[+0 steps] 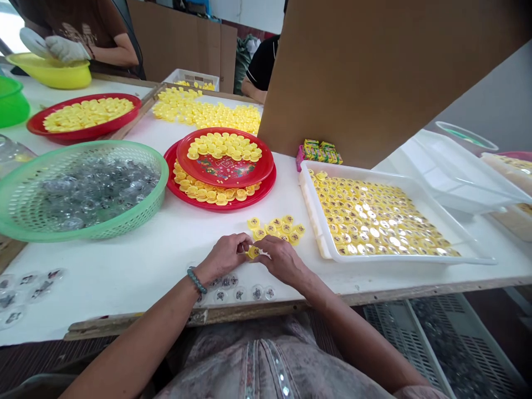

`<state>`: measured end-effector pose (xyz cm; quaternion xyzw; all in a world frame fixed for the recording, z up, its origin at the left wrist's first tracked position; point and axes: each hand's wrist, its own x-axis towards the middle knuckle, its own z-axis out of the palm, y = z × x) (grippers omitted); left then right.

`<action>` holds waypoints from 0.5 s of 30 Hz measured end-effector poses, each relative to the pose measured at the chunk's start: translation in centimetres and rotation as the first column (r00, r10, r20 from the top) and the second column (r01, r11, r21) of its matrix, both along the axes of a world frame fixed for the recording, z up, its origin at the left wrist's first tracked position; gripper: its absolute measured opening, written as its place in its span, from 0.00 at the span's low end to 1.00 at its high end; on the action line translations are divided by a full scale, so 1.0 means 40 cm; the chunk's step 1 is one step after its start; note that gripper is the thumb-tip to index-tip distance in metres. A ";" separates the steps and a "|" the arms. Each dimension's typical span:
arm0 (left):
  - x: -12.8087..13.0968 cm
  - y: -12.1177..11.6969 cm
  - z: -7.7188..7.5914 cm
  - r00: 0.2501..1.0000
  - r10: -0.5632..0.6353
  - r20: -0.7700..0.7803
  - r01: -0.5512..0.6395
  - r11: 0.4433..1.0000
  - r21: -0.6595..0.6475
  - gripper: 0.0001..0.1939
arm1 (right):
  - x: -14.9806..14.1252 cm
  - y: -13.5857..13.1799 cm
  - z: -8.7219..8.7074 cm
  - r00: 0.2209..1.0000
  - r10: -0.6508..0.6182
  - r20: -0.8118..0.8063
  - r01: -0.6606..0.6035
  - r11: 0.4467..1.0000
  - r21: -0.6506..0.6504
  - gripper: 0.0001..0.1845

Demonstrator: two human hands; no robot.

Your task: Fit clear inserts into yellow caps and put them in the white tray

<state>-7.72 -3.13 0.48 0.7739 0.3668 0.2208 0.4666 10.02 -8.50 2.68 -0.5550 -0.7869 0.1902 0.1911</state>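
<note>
Above the near middle of the table, a small yellow round piece [254,252] with a dark printed picture sits between my two hands. My right hand [285,263] grips it between thumb and forefinger. My left hand [228,254], with a bead bracelet at the wrist, is closed in a pinch at its left edge. Just beyond my fingertips lies a loose group of yellow printed pieces [276,228]. Clear round discs with dark pictures [239,293] lie along the front edge, some partly covered by my left hand.
At left stands a green basket [137,219] of clear parts. Two stacked red plates [266,176] hold yellow pieces. A white tray [328,244] of finished-looking yellow pieces stands at right, before a cardboard panel [353,83]. A gloved co-worker's hand [68,50] is over a yellow basin [62,77].
</note>
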 end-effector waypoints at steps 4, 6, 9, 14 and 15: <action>0.001 0.002 -0.009 0.995 0.027 0.100 -0.016 0.994 -0.104 0.12 | -0.005 0.006 -0.007 0.999 -0.009 0.032 0.009 1.000 0.008 0.04; 0.000 0.002 -0.010 0.994 0.033 0.107 -0.020 0.992 -0.123 0.13 | -0.006 0.010 -0.004 0.998 0.011 0.059 -0.012 1.000 0.018 0.04; 0.000 0.003 -0.008 0.995 0.039 0.090 -0.028 0.992 -0.125 0.14 | -0.006 0.018 0.000 0.991 0.051 0.124 -0.055 0.998 0.035 0.05; 0.002 0.005 -0.008 0.994 0.081 0.071 -0.070 0.986 -0.151 0.12 | -0.011 0.035 0.006 0.971 0.126 0.203 -0.135 0.990 0.030 0.05; 0.002 0.005 -0.010 0.993 0.092 0.068 -0.081 0.985 -0.156 0.12 | -0.014 0.039 0.008 0.965 0.133 0.224 -0.142 0.990 0.024 0.06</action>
